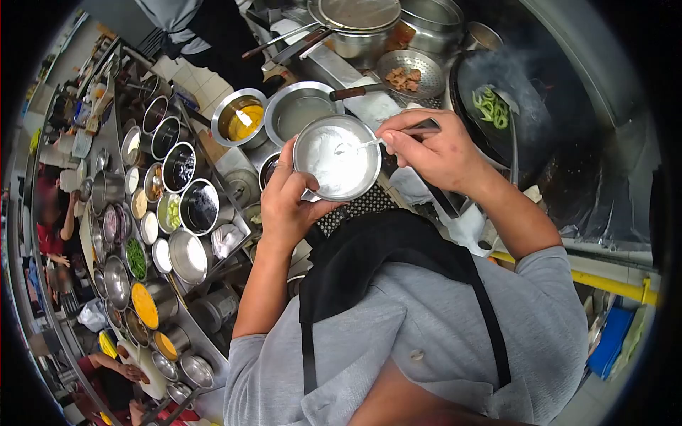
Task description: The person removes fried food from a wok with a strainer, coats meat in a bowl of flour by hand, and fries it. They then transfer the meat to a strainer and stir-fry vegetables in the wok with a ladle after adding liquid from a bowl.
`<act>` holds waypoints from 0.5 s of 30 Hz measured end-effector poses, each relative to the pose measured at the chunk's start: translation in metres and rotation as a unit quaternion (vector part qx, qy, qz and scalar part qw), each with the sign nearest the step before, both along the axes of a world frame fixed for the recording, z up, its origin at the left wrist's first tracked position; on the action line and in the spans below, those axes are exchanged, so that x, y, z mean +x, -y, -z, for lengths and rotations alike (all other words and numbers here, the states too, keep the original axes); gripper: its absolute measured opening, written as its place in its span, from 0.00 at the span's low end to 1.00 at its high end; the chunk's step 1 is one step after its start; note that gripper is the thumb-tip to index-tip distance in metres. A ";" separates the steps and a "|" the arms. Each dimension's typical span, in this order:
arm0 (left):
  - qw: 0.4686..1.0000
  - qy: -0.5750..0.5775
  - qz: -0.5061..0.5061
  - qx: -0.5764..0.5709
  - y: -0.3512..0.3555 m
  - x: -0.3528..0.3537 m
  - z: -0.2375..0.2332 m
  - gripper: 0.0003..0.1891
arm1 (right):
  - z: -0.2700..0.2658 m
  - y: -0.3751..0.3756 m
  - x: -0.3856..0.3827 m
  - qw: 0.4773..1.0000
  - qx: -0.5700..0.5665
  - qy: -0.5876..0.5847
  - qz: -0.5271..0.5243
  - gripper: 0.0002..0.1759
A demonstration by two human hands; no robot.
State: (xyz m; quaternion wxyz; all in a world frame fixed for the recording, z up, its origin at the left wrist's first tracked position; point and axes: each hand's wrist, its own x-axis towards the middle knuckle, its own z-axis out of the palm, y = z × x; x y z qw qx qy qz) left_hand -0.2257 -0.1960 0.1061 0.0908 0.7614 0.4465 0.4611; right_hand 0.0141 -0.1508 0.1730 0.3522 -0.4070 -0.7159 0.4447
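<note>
My left hand is closed around the side of a small round metal bowl, thumb at its rim. Inside lies a white, powdery or pasty substance with a small hollow near the middle. In my right hand, pinched between thumb and fingers, is a metal spoon whose far end reaches over the rim into the white contents. Just beyond the bowl stand a basin of cloudy liquid and a metal bowl of yellow liquid.
Green pepper strips steam in a dark wok on the right, a long-handled utensil beside them. A perforated strainer with browned pieces rests ahead, near large pots. Metal containers crowd the left counter. A person stands ahead; others work far left.
</note>
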 end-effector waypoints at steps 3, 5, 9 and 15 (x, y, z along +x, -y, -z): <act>0.999 0.024 0.017 -0.035 -0.002 0.013 0.005 0.24 | 0.008 0.004 0.008 0.998 -0.055 -0.008 0.022 0.11; 0.999 0.016 0.020 -0.041 -0.003 0.020 0.006 0.24 | 0.017 0.004 0.014 0.997 -0.072 -0.021 0.035 0.11; 0.998 0.002 0.021 -0.055 -0.007 0.031 0.009 0.25 | 0.024 0.000 0.026 0.979 -0.155 -0.091 0.099 0.10; 0.997 -0.015 0.041 -0.071 -0.014 0.047 0.010 0.25 | 0.038 -0.005 0.063 0.929 -0.254 -0.219 0.158 0.08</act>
